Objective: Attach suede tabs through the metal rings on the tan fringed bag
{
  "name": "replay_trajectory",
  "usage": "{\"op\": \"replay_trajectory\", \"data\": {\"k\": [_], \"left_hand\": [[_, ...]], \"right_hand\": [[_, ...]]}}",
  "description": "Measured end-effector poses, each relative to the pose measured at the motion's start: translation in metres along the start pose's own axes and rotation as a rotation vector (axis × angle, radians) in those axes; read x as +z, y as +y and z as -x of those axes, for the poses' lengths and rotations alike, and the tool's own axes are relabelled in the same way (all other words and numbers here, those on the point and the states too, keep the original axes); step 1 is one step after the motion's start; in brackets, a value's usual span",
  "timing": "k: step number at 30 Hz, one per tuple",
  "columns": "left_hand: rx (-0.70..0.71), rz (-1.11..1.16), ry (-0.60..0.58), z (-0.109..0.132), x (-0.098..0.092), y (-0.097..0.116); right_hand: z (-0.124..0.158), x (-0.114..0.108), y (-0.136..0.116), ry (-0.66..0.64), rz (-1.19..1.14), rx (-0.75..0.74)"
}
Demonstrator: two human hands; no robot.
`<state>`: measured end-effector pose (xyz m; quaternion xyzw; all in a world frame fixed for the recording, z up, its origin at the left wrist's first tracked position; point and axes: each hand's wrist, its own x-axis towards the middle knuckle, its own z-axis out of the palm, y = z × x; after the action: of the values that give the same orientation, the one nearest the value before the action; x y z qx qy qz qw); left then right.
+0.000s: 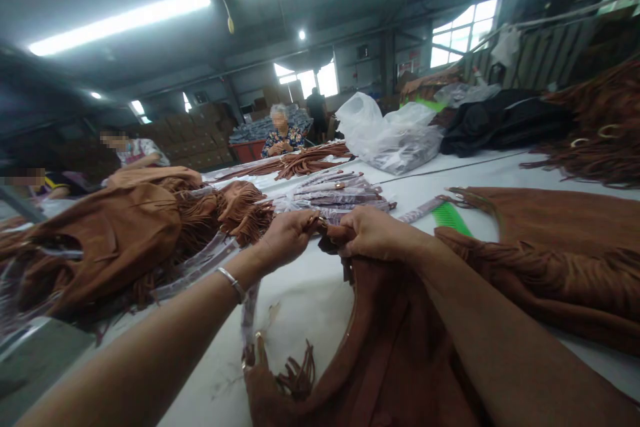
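Observation:
A brown suede-like bag (400,353) lies in front of me, with a curved opening and a fringed tassel (300,370) beside it. My right hand (375,233) is closed on the bag's upper corner. My left hand (290,237) pinches a small metal clasp (321,220) right against that corner; its fingers partly hide the clasp, and whether it is hooked on I cannot tell. A plastic-wrapped strap (249,313) runs down to the bag's other corner, where a metal fitting (259,340) shows.
Fringed brown bags (120,233) are heaped at the left, and another bag (560,220) lies at the right near a green piece (451,219). Wrapped straps (330,190) and a white plastic bag (385,133) sit farther back. Several people are around the white table (210,347).

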<state>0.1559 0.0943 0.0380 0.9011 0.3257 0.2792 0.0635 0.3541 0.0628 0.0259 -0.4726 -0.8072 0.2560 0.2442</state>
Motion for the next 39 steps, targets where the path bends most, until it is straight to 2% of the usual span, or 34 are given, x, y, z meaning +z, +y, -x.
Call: {"op": "replay_trajectory", "data": {"k": [2, 4, 5, 8, 10, 11, 13, 15, 17, 20, 23, 24, 26, 29, 31, 33, 36, 39], "left_hand": [[0.013, 0.038, -0.085, 0.0, -0.014, 0.001], [-0.028, 0.183, -0.054, 0.003, -0.013, 0.003], [-0.085, 0.287, 0.019, 0.006, -0.006, 0.005], [-0.359, 0.657, 0.354, 0.016, 0.026, 0.013], [-0.468, 0.788, 0.497, 0.021, 0.044, 0.017], [-0.459, 0.765, 0.527, 0.023, 0.048, 0.018], [-0.336, 0.562, 0.513, 0.025, 0.044, 0.02], [-0.162, 0.314, 0.415, 0.025, 0.028, 0.019], [-0.047, 0.154, 0.261, 0.023, 0.007, 0.016], [0.003, 0.058, 0.067, 0.019, -0.013, 0.01], [0.009, 0.1, -0.003, 0.019, -0.01, 0.004], [-0.005, 0.147, 0.004, 0.02, -0.004, 0.002], [-0.09, 0.304, 0.096, 0.024, 0.013, 0.001], [-0.319, 0.638, 0.34, 0.031, 0.04, 0.008], [-0.406, 0.771, 0.458, 0.036, 0.052, 0.015], [-0.398, 0.752, 0.527, 0.04, 0.057, 0.02], [-0.316, 0.533, 0.593, 0.041, 0.054, 0.023], [-0.207, 0.247, 0.554, 0.039, 0.043, 0.02]], "right_hand": [[0.001, 0.001, -0.003, -0.009, -0.054, -0.053], [0.002, 0.0, -0.007, 0.017, -0.104, -0.079], [0.003, -0.001, -0.01, 0.047, -0.106, -0.076], [0.006, -0.005, -0.016, 0.137, -0.06, -0.052], [0.008, -0.007, -0.018, 0.154, -0.075, -0.04], [0.009, -0.007, -0.018, 0.149, -0.106, -0.038], [0.011, -0.008, -0.017, 0.136, -0.179, -0.028], [0.012, -0.007, -0.017, 0.122, -0.241, -0.011], [0.011, -0.005, -0.017, 0.107, -0.267, -0.002], [0.009, -0.003, -0.019, 0.096, -0.23, -0.005], [0.008, -0.003, -0.018, 0.103, -0.204, -0.016], [0.008, -0.004, -0.017, 0.1, -0.227, -0.022], [0.008, -0.005, -0.014, 0.087, -0.343, -0.035], [0.007, -0.007, -0.009, 0.038, -0.556, -0.05], [0.007, -0.007, -0.008, 0.015, -0.599, -0.039], [0.006, -0.006, -0.007, 0.009, -0.599, -0.029], [0.004, -0.003, -0.008, 0.012, -0.609, -0.039], [0.003, -0.001, -0.01, 0.032, -0.599, -0.006]]}}
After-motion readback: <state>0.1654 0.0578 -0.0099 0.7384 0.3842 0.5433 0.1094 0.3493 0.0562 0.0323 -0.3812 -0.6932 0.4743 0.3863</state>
